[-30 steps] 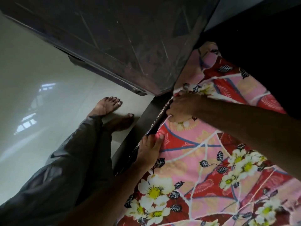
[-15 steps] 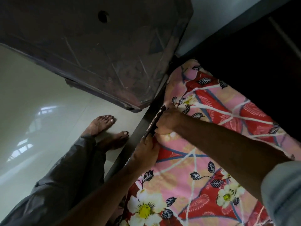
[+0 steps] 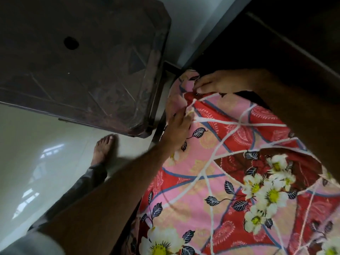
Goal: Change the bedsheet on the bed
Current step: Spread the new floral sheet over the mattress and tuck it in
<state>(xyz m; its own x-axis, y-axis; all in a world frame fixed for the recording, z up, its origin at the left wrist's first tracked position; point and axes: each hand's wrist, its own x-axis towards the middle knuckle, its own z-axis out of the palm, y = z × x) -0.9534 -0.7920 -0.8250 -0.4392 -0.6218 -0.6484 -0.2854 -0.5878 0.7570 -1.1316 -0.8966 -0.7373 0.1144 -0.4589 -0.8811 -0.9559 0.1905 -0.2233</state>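
1. The floral bedsheet [image 3: 230, 172], red and pink with white flowers, is lying over the bed, and its far corner is bunching up right under the fingers of both hands.
2. The right hand [image 3: 219, 83] is reaching across the corner from the far side; its fingers [image 3: 201, 89] are curling down and pinching the sheet's bunched edge, with the cloth folding just below the fingertips.
3. The left hand [image 3: 177, 129] is lying on the sheet at the bed's near edge, just short of the right hand's fingers; its fingers [image 3: 181, 115] are lying close together and nearly straight, pressing the fabric, with a fold of cloth rising just ahead of them.
4. The dark bed frame [image 3: 160, 124] is showing just outside the left fingers.
5. A dark plastic tabletop [image 3: 82, 67] with a round hole is standing beyond that, near the corner.
6. A bare foot [image 3: 104, 148] is standing on the pale floor [image 3: 36, 144], well short of the fingers.
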